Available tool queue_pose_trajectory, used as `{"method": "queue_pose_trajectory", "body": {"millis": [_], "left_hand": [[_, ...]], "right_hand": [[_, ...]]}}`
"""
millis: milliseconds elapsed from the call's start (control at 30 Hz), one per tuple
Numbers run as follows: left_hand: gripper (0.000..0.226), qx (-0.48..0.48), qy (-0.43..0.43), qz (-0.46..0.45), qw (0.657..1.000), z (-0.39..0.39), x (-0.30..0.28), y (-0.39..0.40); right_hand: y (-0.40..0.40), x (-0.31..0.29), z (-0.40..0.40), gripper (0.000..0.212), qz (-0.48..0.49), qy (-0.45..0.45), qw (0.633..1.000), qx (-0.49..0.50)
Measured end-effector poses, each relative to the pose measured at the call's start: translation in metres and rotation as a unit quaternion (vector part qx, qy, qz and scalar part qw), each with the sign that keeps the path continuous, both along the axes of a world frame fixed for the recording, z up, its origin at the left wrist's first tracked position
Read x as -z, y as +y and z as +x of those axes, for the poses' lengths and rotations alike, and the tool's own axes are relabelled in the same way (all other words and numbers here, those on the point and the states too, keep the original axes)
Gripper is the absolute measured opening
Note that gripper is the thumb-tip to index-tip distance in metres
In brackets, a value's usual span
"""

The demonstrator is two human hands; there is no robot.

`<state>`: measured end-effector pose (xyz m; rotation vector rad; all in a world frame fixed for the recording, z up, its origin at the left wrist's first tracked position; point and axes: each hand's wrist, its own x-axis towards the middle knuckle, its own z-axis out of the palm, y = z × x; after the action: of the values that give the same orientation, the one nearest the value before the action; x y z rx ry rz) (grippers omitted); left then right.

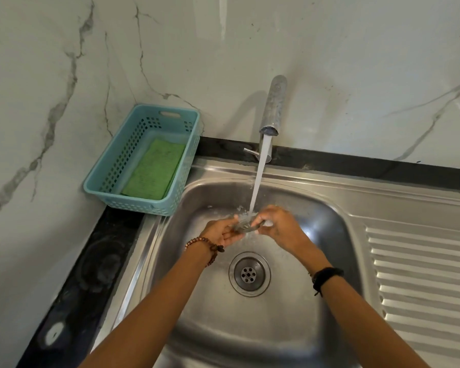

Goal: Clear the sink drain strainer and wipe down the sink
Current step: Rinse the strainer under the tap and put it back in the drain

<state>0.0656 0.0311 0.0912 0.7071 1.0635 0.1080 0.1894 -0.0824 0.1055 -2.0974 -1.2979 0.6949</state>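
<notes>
Over the steel sink (316,208) I hold a small round metal drain strainer (246,226) under the running stream of water (258,179) from the tap (272,107). My left hand (219,232) grips its left edge and my right hand (275,225) grips its right edge. Below my hands the drain opening (249,274) sits uncovered in the basin floor, showing its ring of small holes. Water splashes around the strainer and blurs its detail.
A light blue plastic basket (109,166) stands on the black counter (91,261) at the back left corner, with a green scouring pad (153,171) lying inside. A ribbed steel draining board (422,274) runs to the right of the basin. Marble wall behind.
</notes>
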Motion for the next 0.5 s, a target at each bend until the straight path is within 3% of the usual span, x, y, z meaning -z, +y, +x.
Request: {"method": "queue_pose_trajectory", "body": {"millis": [133,200,267,333,433,500], "left_hand": [[0.039,0.005,0.029,0.041,0.999,0.001,0.006,0.001],[0.041,0.013,0.018,0.061,0.998,0.003,0.006,0.001],[0.042,0.02,0.002,0.088,0.996,0.005,0.005,0.0],[0.041,0.016,-0.014,0.112,0.993,0.005,0.003,-0.001],[0.037,0.004,-0.011,0.124,0.992,0.004,0.003,0.0],[0.036,-0.005,-0.006,0.098,0.995,0.004,0.004,-0.001]], "right_hand": [[-0.012,0.011,-0.002,0.021,0.019,-0.014,0.999,0.045],[-0.013,0.014,-0.004,0.023,0.071,0.075,0.984,0.144],[-0.01,0.015,-0.008,0.025,0.109,0.213,0.939,0.249],[-0.004,0.018,-0.01,0.031,0.083,0.288,0.899,0.32],[0.002,0.023,-0.012,0.037,0.002,0.351,0.867,0.355],[0.006,0.022,-0.015,0.026,0.017,0.388,0.85,0.356]]}}
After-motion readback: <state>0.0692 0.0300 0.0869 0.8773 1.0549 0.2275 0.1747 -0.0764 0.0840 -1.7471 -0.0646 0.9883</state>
